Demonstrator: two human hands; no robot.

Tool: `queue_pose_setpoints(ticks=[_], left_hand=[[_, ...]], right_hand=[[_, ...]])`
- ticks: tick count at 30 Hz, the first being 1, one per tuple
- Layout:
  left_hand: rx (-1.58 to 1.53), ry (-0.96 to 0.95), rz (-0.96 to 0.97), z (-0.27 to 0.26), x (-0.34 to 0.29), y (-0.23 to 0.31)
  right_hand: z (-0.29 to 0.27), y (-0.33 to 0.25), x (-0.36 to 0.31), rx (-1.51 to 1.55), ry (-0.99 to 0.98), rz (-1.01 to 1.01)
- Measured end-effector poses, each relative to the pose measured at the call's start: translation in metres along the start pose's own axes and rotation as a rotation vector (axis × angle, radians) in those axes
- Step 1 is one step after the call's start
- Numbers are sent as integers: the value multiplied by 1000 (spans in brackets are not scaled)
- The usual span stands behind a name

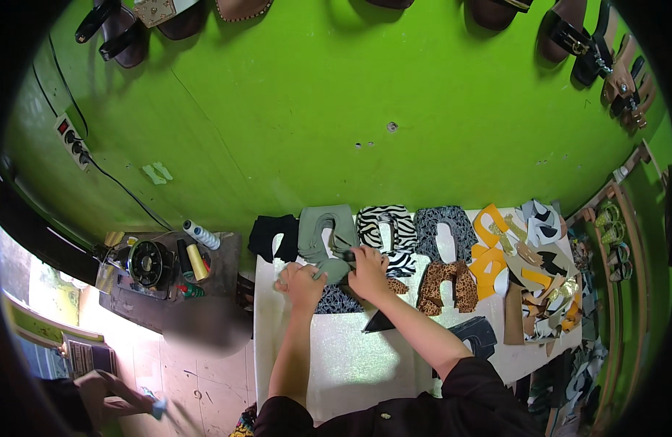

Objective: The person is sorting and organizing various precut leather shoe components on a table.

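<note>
Both my hands are over the far side of the white table (328, 386), at a stack of grey-green U-shaped cut pieces (323, 218). A rounded grey-green piece (331, 272) lies between them. My left hand (301, 285) is closed on its left edge. At its right edge my right hand (368, 271) curls its fingers around grey-green material, with a small dark part at the fingertips. Black cut pieces (272, 237) lie left of the stack, zebra-print pieces (387, 227) right of it. Dark patterned pieces (339, 301) lie partly under my hands.
Grey patterned pieces (445, 226), leopard-print pieces (430, 285) and yellow pieces (487, 269) line the table; mixed scraps (551, 306) heap at right. A sewing machine (148, 264) and thread cones (202, 235) stand on a side table. Part of another person (114, 390) shows lower left. Sandals hang above.
</note>
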State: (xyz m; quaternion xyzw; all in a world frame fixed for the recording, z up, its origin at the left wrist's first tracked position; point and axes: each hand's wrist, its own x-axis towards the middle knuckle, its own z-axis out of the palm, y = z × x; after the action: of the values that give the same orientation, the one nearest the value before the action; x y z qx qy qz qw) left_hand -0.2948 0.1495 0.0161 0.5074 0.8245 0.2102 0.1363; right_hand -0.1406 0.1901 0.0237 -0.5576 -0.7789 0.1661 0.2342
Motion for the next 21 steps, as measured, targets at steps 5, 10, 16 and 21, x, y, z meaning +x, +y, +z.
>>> queue_pose_setpoints(ticks=[5,10,16,21], left_hand=[[-83,169,282,14,-3,-2],[-116,-90,608,48,-2,-48],[62,-88,618,24,-9,-27],[89,-50,563,-1,-25,-14]], right_hand=[[5,-2,-22,-174,-35,-431],[31,16,-33,-184,-337,-313],[-5,0,-15,-176,-501,-252],[-40,-9,-50,-21,-292,-331]])
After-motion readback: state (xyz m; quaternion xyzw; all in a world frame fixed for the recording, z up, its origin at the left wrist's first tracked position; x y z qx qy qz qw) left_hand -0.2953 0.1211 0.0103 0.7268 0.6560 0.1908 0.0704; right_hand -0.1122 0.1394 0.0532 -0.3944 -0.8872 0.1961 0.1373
